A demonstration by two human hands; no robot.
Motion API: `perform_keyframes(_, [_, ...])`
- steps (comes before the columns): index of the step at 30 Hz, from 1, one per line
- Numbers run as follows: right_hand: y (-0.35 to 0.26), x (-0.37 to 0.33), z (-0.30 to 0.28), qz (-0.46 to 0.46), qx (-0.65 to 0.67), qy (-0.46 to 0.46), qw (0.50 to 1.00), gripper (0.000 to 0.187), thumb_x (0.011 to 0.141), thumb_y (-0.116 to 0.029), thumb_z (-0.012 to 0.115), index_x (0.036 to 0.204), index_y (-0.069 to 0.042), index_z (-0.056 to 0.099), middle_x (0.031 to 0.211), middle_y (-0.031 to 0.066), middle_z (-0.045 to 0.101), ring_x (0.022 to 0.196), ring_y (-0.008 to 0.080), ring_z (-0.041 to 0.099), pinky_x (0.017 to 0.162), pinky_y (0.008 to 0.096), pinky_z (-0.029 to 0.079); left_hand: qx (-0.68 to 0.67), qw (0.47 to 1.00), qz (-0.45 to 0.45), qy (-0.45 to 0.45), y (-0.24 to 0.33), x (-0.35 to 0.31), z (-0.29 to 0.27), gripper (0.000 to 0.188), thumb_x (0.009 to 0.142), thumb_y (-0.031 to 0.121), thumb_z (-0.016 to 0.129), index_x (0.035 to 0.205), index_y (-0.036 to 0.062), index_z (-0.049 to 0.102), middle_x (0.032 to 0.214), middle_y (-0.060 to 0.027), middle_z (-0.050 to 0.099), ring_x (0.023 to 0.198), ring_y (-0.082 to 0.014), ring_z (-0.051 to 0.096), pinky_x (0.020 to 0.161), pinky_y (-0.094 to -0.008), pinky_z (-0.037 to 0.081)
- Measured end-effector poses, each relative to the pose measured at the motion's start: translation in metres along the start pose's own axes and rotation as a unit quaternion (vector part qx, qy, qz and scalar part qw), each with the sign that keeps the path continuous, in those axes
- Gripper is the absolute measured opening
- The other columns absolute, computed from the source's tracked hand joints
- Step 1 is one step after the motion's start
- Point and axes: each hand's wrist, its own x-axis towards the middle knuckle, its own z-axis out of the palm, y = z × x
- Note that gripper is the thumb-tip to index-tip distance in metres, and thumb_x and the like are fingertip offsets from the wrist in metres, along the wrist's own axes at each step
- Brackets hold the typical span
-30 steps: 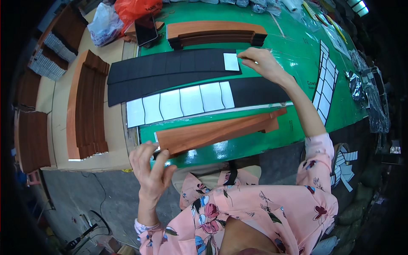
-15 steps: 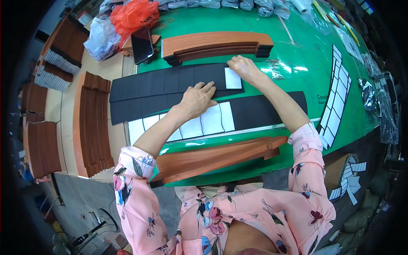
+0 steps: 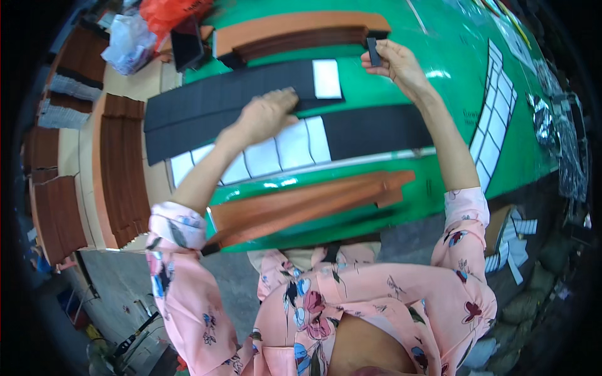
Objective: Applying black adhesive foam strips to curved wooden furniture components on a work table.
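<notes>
Between the thumb and fingers of my right hand [image 3: 399, 67] is a small dark foam strip [image 3: 374, 52]. It is held upright by the right end of a stack of curved brown wooden pieces [image 3: 301, 30]. My left hand [image 3: 266, 116], blurred, is stretched out over the black foam sheets [image 3: 213, 94], fingers extended. A white patch [image 3: 326, 79] shows at the right end of the upper sheet. Below, white backing panels [image 3: 276, 150] adjoin a bare black sheet [image 3: 376, 131]. Closer to me lies another brown wooden piece [image 3: 307, 203].
Brown wooden stacks [image 3: 122, 169] stand on the left side. A dark phone [image 3: 188, 44], a red plastic bag [image 3: 169, 14] and a white plastic bag [image 3: 128, 44] sit at the far left. To the right, a white-backed strip [image 3: 494, 125] lies on the green table [image 3: 451, 166].
My right hand has left the white patch and moved right and away from me, now with the small dark strip. My left hand has shifted slightly left, and the whole view has shifted.
</notes>
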Motion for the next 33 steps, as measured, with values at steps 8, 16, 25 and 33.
perform_keyframes(8, [0.003,-0.123,-0.034,0.009,0.041,-0.027,0.999,0.029,0.094,-0.013,0.052,0.117,0.005,0.055,0.1,0.0106,0.062,0.091,0.0171,0.062,0.084,0.0292,0.054,-0.155,0.985,0.013,0.072,0.13,-0.034,-0.072,0.027,0.082,0.015,0.063,0.104,0.0006,0.061,0.107,-0.015,0.06,0.1,-0.0333,0.057,0.086,-0.0373,0.045])
perform_keyframes(16, [0.001,-0.185,-0.02,-0.088,-0.112,-0.048,0.989,0.023,0.085,-0.005,0.061,0.106,0.004,0.063,0.093,0.0087,0.065,0.086,0.0142,0.062,0.078,0.0271,0.052,-0.137,0.966,-0.064,0.212,0.217,-0.044,-0.019,0.033,0.07,0.02,0.073,0.098,0.0032,0.064,0.098,-0.0104,0.061,0.087,-0.0292,0.058,0.076,-0.0376,0.045])
perform_keyframes(25, [0.003,-0.21,-0.006,-0.281,-0.371,-0.04,0.884,0.022,0.073,-0.008,0.07,0.094,-0.005,0.068,0.087,0.0065,0.059,0.079,0.0205,0.058,0.066,0.0301,0.048,-0.122,0.942,-0.108,0.295,0.229,-0.03,0.008,0.024,0.067,0.019,0.075,0.086,0.0059,0.068,0.086,-0.0038,0.065,0.071,-0.0229,0.061,0.065,-0.0329,0.046])
perform_keyframes(33, [0.005,-0.2,-0.001,-0.358,-0.409,-0.027,0.839,0.022,0.068,-0.008,0.072,0.09,-0.005,0.068,0.085,0.0057,0.06,0.08,0.0216,0.058,0.065,0.0319,0.048,-0.145,0.938,-0.119,0.291,0.227,-0.029,0.007,0.021,0.067,0.02,0.075,0.081,0.0066,0.068,0.081,-0.0024,0.065,0.069,-0.0218,0.06,0.063,-0.0324,0.044])
